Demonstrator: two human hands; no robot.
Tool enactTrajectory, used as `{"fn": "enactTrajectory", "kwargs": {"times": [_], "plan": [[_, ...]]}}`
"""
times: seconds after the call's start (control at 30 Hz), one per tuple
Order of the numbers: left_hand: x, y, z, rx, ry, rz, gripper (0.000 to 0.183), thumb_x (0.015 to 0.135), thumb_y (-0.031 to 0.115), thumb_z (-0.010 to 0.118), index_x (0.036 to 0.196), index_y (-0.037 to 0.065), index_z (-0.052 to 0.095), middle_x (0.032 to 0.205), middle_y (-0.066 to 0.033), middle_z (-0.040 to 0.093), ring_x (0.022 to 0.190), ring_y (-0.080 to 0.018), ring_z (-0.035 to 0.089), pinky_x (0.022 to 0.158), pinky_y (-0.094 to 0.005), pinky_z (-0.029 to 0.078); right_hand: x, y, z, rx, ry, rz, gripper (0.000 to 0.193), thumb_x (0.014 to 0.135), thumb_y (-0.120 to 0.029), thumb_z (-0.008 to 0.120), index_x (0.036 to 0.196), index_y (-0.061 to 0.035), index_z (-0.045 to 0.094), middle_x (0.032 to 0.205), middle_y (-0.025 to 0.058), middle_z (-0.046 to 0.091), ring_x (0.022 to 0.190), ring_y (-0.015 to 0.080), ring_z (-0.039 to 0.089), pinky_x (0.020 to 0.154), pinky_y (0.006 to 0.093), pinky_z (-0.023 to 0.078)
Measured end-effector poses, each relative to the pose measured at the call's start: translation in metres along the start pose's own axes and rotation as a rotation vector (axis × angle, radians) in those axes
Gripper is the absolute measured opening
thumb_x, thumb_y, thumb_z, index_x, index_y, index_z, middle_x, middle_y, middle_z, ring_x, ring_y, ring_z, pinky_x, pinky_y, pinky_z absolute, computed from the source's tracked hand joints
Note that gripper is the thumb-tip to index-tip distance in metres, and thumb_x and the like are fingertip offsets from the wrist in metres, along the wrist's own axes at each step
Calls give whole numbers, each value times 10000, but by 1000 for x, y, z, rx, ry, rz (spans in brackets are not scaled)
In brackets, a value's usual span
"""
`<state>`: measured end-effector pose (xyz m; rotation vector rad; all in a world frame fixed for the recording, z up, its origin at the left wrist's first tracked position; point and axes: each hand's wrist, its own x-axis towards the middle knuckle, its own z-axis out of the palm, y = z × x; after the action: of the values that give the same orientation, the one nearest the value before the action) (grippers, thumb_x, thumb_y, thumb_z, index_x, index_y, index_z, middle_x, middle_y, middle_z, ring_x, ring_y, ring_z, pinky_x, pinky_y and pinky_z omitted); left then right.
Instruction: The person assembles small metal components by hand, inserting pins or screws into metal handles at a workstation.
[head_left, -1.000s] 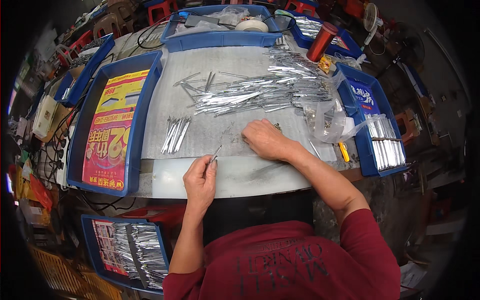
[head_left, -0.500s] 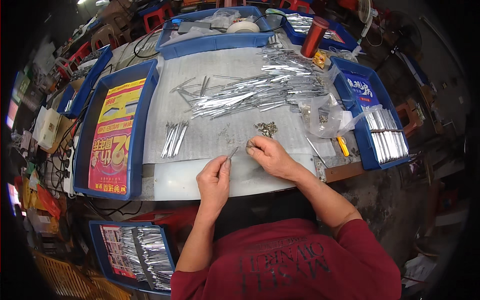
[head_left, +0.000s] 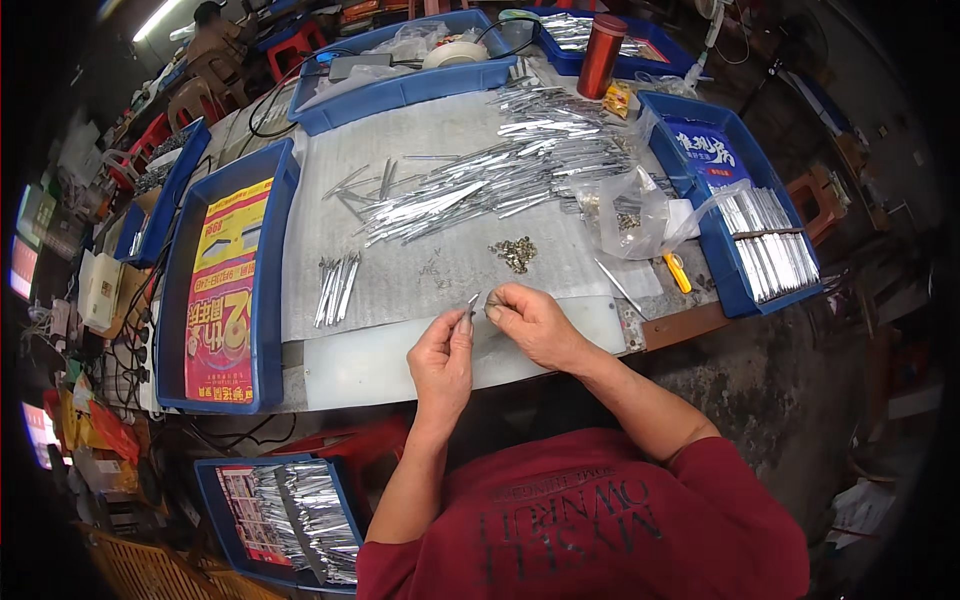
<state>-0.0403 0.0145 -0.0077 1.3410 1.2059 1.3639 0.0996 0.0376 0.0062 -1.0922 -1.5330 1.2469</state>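
My left hand (head_left: 442,358) pinches a thin silver metal strip (head_left: 474,299) between thumb and forefinger, its tip pointing up and away from me. Just right of that tip, my right hand (head_left: 538,328) is closed in a pinch; whatever its fingertips hold is too small to make out. Both hands hover over a white board (head_left: 380,352) at the table's near edge. Beyond them lies a little heap of small brass-coloured parts (head_left: 513,254). A small bundle of silver strips (head_left: 338,288) rests to the left, and a large pile of similar strips (head_left: 480,190) spreads across the middle.
Blue trays stand around the table: one at left with printed sheets (head_left: 282,290), one at the back (head_left: 400,98), one at right holding strips (head_left: 728,300). A plastic bag (head_left: 635,215), a yellow-handled cutter (head_left: 678,272) and a red flask (head_left: 601,58) sit on the right side.
The whole view has shifted and tilted slightly. My hands have come a little closer together, the left still holding the strip. The piles look the same.
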Motion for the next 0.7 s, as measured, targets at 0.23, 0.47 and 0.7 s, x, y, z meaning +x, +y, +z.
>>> {"fn": "enactTrajectory", "kwargs": {"times": [0.23, 0.47, 0.7], "plan": [[-1, 1, 5, 18, -22, -35, 132, 853, 95, 498, 872, -20, 558, 618, 42, 455, 538, -22, 372, 470, -166, 306, -1, 7, 2, 53, 24, -18, 166, 817, -119, 478, 746, 30, 471, 608, 20, 434, 592, 72, 371, 513, 260, 350], [-5, 2, 10, 141, 17, 46, 131, 848, 98, 508, 851, -23, 559, 606, 44, 453, 540, -20, 361, 463, -173, 299, -4, 7, 1, 102, 48, -30, 159, 816, -114, 480, 754, 32, 479, 619, 18, 446, 603, 72, 378, 521, 254, 355], [-5, 4, 14, 249, 56, 131, 130, 831, 94, 531, 856, -27, 571, 611, 23, 494, 550, -37, 397, 480, -189, 340, -5, 7, 0, 102, 40, 4, 161, 813, -113, 483, 750, 36, 485, 624, 29, 467, 607, 76, 394, 529, 254, 363]]}}
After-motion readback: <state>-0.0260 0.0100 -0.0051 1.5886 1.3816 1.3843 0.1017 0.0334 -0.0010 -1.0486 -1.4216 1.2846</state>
